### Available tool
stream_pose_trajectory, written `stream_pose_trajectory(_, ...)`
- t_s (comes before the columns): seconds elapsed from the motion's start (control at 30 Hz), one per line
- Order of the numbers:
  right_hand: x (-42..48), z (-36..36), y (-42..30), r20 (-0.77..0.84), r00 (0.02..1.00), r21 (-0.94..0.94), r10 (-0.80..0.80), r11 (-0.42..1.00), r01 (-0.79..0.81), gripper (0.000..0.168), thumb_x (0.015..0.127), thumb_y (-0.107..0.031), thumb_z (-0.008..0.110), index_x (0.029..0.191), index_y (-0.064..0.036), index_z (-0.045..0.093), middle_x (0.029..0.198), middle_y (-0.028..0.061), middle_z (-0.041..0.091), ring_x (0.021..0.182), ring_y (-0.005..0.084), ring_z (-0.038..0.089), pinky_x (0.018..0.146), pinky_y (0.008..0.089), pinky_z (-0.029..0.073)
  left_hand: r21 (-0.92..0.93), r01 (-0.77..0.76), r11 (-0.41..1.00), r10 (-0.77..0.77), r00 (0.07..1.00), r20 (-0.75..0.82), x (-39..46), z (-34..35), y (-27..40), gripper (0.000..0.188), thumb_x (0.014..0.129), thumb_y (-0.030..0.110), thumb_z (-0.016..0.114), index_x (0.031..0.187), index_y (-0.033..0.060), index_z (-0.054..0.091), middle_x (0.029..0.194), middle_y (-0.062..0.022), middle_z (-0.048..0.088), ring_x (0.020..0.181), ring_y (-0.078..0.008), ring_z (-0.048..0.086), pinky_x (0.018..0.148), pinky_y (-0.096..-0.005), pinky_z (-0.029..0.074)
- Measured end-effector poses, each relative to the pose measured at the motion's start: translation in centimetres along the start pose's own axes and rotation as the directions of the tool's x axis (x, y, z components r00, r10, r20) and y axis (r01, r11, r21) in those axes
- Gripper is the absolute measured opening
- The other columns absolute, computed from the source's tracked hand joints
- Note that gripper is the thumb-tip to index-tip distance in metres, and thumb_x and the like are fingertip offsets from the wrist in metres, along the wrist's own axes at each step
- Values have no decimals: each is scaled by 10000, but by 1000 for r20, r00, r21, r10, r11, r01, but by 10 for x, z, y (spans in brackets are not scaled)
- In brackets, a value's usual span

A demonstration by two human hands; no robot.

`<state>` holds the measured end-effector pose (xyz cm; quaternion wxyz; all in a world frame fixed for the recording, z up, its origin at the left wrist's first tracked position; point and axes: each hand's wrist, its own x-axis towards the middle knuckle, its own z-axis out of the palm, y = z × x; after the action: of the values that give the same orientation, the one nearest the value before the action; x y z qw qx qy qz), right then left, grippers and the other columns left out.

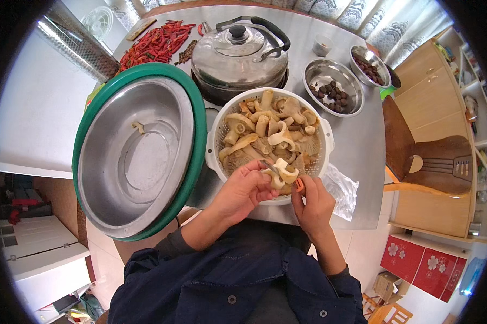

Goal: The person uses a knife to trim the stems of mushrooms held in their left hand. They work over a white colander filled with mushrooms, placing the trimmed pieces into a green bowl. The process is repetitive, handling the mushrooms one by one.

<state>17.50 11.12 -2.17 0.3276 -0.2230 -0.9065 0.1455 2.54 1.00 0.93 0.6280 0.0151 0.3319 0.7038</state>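
A white plastic colander [329, 135] heaped with mushrooms [263, 125] stands before me on the metal table. Over its near rim, my left hand [249, 186] grips a pale, curled mushroom piece [286, 172]. My right hand [314, 200] holds a small knife by its orange handle [299, 185]; the blade [269, 165] reaches across the mushroom toward my left fingers. At the left, a large metal basin [146, 162] sits inside a green basin [201, 133], with one small mushroom scrap [138, 127] in it.
Behind the colander stands a metal kettle [239, 60]. Red chilies [158, 44] lie at the back left. Two metal bowls [308, 87] [369, 50] with dark round pieces, a small white cup [322, 45] and crumpled clear plastic [343, 190] are at the right, near a wooden chair [438, 166].
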Motion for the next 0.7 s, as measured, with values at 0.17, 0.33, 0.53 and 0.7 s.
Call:
stream_pose_trajectory(0.17, -2, 1, 2, -6, 1000, -13, -3, 1000, 3, 333, 692, -104, 686, 994, -42, 562, 771, 84, 552, 571, 224, 554, 462, 311, 438, -35, 18, 999, -17, 1000, 17, -1, -2, 0, 228, 829, 54, 505, 1057, 55, 494, 905, -69, 615, 733, -143, 622, 666, -216, 517)
stream_pose_trajectory(0.33, -3, 1, 4, -4, 1000, -30, -2, 1000, 2, 334, 688, -107, 692, 989, -43, 561, 770, 82, 554, 571, 222, 555, 461, 310, 438, -93, 41, 995, -34, 996, 78, 1, -8, 0, 241, 830, 54, 500, 1069, 60, 470, 916, -67, 610, 734, -145, 622, 672, -221, 521)
stream_pose_trajectory(0.53, -3, 0, 6, 10, 1000, -47, 7, 999, -7, 342, 666, -98, 698, 975, -52, 560, 749, 71, 544, 569, 220, 555, 459, 310, 437, -116, 56, 992, -47, 996, 78, 3, -11, 2, 245, 826, 67, 513, 1065, 60, 462, 915, -62, 601, 750, -146, 609, 706, -236, 521)
stream_pose_trajectory(0.7, -2, -1, 9, 22, 1000, -50, 11, 999, -10, 353, 655, -92, 695, 978, -52, 558, 725, 67, 530, 560, 219, 550, 456, 314, 433, -155, 67, 986, -47, 991, 124, 6, -17, 2, 251, 823, 73, 523, 1066, 57, 461, 921, -63, 597, 766, -151, 603, 727, -242, 519)
